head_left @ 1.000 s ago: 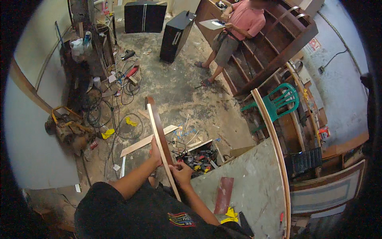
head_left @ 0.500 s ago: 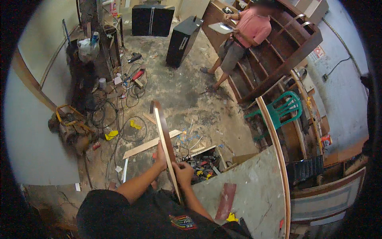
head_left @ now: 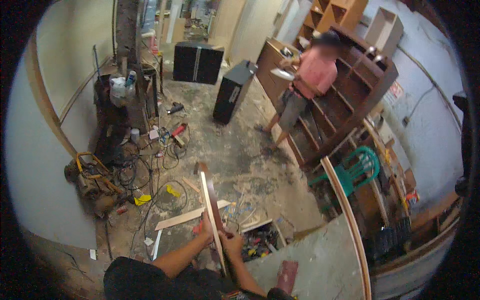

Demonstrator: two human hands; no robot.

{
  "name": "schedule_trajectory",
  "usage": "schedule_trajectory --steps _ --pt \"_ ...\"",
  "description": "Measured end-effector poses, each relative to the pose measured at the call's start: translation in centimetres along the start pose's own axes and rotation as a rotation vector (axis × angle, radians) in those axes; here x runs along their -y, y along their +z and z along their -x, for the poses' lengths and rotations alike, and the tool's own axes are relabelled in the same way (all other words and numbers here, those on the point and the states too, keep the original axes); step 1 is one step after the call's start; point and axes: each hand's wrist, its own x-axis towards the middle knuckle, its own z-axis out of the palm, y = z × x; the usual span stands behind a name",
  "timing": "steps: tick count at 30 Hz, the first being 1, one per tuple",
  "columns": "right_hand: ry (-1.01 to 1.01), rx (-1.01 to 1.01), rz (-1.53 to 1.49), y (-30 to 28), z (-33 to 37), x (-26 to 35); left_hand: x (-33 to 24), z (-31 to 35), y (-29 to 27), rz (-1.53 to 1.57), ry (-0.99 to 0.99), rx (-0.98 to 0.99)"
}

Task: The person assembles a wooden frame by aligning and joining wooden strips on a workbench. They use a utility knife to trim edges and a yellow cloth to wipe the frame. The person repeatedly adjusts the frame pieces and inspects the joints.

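A long narrow wooden board (head_left: 213,206) points away from me, with a brown face and a pale bare edge. My left hand (head_left: 204,229) is closed round its left side, the fingers partly hidden behind the wood. On the opposite side, nearer to me, my right hand (head_left: 231,245) is closed with bent fingers against the brown face. The board's near end runs down towards my dark shirt. Beyond my left hand a pale plank (head_left: 192,215) lies on the floor.
A grey panel (head_left: 320,255) edged with a curved strip stands at right, beside a green plastic chair (head_left: 354,172). Cables and a red power tool (head_left: 179,130) litter the left floor. Two black cabinets (head_left: 235,90) stand ahead. A person (head_left: 312,75) holds a light flat object near brown shelving.
My view has tipped upward, so the board and both hands sit lower in the picture and more of the far room shows. Both hands still hold the board.
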Motion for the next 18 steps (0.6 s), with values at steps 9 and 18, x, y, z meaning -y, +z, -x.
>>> schedule_trajectory --steps 9,18 --pt "0.136 0.005 0.001 1.2 -0.9 -2.3 0.5 0.4 0.0 -0.314 -0.016 -0.065" --pt "-0.022 -0.024 -0.086 1.1 -1.3 0.4 0.2 0.1 0.2 -0.012 0.166 0.134"
